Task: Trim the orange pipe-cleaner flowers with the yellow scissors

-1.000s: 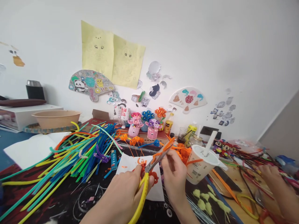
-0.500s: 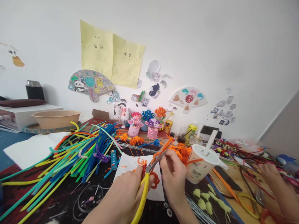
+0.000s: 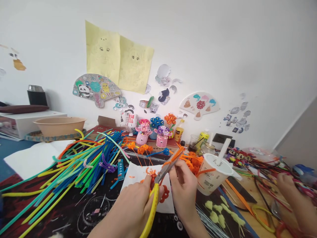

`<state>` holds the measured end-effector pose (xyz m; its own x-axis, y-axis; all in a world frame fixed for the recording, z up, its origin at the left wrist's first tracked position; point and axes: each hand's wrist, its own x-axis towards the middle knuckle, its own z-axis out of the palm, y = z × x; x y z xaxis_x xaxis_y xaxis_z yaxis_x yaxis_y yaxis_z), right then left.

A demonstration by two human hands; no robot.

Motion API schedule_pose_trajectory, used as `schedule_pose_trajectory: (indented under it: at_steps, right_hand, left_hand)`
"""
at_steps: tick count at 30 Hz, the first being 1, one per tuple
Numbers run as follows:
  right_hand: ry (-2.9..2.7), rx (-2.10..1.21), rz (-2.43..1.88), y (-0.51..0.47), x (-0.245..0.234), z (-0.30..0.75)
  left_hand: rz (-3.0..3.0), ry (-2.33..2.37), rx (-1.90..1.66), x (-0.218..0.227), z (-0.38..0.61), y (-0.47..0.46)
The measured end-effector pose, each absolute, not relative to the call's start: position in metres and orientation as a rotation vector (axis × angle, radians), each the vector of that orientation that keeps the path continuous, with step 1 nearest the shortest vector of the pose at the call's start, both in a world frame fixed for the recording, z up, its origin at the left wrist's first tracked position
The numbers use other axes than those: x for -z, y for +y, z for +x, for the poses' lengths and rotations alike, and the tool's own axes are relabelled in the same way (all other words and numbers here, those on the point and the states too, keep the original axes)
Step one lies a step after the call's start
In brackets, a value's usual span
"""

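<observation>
My left hand [image 3: 136, 205] is closed around yellow-handled scissors [image 3: 153, 206], whose blades point up and to the right. An orange pipe cleaner [image 3: 182, 150] runs along the blades. My right hand [image 3: 184, 185] pinches it close to the blade tips, with its fingertips partly hidden. Beneath the hands lies a white paper sheet [image 3: 128, 180] with orange scraps on it. A red-orange looped piece [image 3: 164, 195] rests on the paper between my hands.
Colourful pipe cleaners [image 3: 99, 165] spread over the left side. A lidded cup with a straw [image 3: 213, 175] stands close to my right hand. Small flower pots [image 3: 161, 141] line the back. Another person's hand [image 3: 292, 195] is at far right, near other yellow-handled scissors [image 3: 262, 218].
The scissor blades have turned slightly and look closer together along the orange pipe cleaner. Both my hands stay in nearly the same place. The other person's hand shifted slightly.
</observation>
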<state>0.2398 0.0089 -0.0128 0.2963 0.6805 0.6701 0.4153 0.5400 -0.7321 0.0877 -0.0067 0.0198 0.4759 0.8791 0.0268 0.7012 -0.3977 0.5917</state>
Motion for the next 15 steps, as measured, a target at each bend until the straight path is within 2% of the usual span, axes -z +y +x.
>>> schedule_pose_trajectory:
  at_steps: [15]
  right_hand:
    - [-1.372,-0.236,-1.054,0.0074,0.0086,0.2385]
  left_hand:
    - [2.256,1.341,-0.470,-0.0145,0.0857,-0.0050]
